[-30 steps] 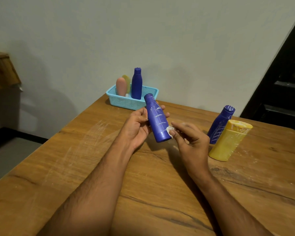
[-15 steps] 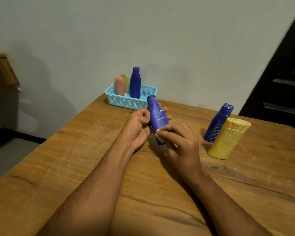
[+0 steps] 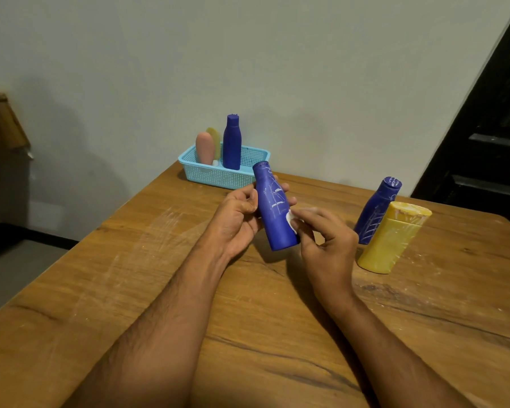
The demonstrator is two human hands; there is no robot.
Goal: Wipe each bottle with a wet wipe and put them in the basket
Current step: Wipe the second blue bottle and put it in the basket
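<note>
Head view, looking forward and down: both forearms extend over a wooden desk (image 3: 130, 290) whose surface carries pale scratch marks. The left hand (image 3: 236, 222) grips a blue bottle (image 3: 276, 207) above the desk, fingers curled round its far side and thumb on the near side. The bottle is tilted, cap end up and away, base toward the camera. White smears mark its upper body.

The right hand (image 3: 327, 242) pinches a small white wet wipe (image 3: 291, 219) between thumb and fingertips and presses it against the bottle's right side, at about mid-height. The remaining fingers of that hand are loosely curled.

A light blue basket (image 3: 218, 175) sits at the far edge of the desk, near the wall. It holds three upright bottles: a pink bottle (image 3: 205, 148), a pale yellow bottle (image 3: 215, 139) partly hidden behind it, and a dark blue bottle (image 3: 232, 142) to their right.

To the right of the hands, two further bottles stand on the desk, touching or nearly so: a second blue bottle (image 3: 377, 210) with white streaks, and in front of it a yellow bottle (image 3: 392, 240). Both appear to lean.
</note>
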